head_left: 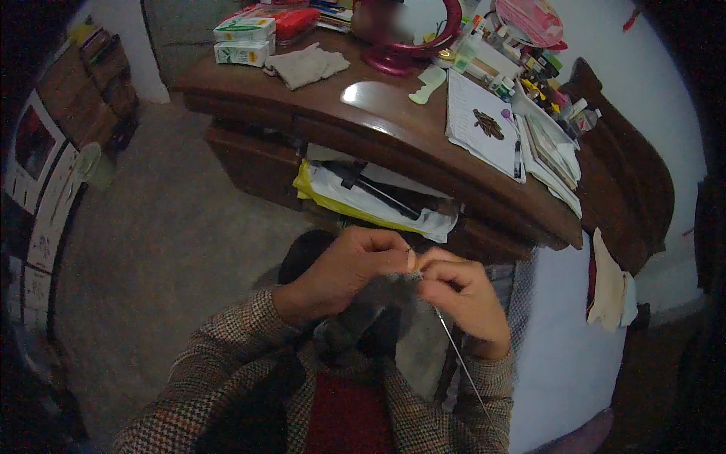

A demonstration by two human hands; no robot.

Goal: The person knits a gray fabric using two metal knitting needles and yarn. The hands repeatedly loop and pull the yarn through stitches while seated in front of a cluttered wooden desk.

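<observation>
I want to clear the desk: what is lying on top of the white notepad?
On the white notepad lies a pile of brown pieces, with a dark pen-like item along the notepad's right edge. The part of the notepad beneath the pile is hidden.

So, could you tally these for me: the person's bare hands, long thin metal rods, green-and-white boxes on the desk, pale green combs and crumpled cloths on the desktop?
Left hand and right hand: 2
Thin metal rod: 1 clearly visible
Upper box and lower box: 2
Pale green comb: 1
Crumpled cloth: 1
Total: 7
</observation>
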